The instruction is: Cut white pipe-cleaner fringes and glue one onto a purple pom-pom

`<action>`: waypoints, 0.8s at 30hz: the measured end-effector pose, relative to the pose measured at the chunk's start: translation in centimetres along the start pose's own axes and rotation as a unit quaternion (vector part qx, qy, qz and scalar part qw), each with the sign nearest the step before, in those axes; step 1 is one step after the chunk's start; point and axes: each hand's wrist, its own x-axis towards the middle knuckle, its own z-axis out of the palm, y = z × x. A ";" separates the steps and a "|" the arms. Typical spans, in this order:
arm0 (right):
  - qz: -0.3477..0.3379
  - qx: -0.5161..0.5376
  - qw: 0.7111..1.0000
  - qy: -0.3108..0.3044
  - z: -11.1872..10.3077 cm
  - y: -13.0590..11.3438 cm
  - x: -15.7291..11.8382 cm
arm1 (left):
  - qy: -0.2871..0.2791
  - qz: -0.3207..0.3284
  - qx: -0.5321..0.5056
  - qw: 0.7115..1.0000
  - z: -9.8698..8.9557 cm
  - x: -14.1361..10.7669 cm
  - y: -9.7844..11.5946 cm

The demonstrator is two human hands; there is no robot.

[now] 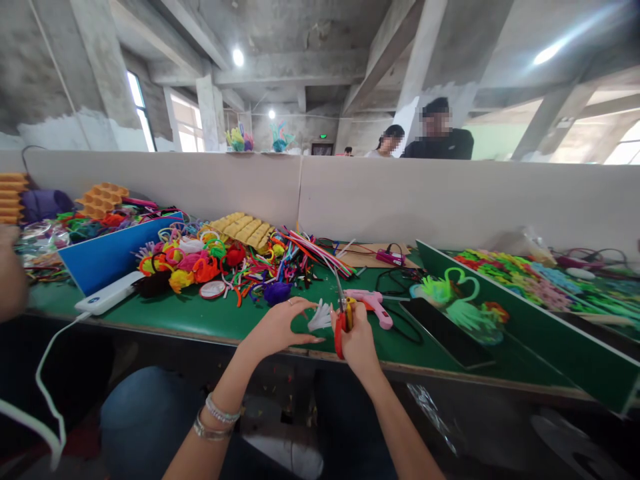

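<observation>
My right hand (pixel 359 343) is closed around a pair of scissors (pixel 344 320) with red and yellow handles, the blades pointing up and away from me. My left hand (pixel 283 327) has its thumb and fingers spread in a C shape. Between the two hands is a small white fuzzy bundle (pixel 319 316), like bunched pipe cleaners. Whether a fingertip touches it I cannot tell. Just beyond the scissors lies a pink glue gun (pixel 373 303) with an orange part. A dark blue-purple fuzzy ball (pixel 277 293) sits beyond my left hand.
Colourful pipe cleaners (pixel 320 252) and fuzzy pieces (pixel 193 263) pile up at left. A white power strip (pixel 110 293) lies by a blue divider (pixel 120 253). At right are a dark phone-like slab (pixel 445 330), green fuzzy swans (pixel 470 310) and a green divider (pixel 530 327). People stand beyond the partition (pixel 450 200).
</observation>
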 end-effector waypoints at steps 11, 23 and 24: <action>-0.041 -0.049 0.998 0.020 0.1 -0.8 -0.4 | 0.042 -0.022 0.222 0.974 2.1 0.3 -1.0; -0.031 -0.197 0.980 -0.001 -0.2 -1.6 -0.6 | 0.260 -0.150 -0.298 0.906 1.5 1.5 -2.9; -0.036 -0.212 0.977 -0.012 -0.1 -1.6 -0.7 | 0.268 -0.164 -0.303 0.900 1.5 1.5 -2.9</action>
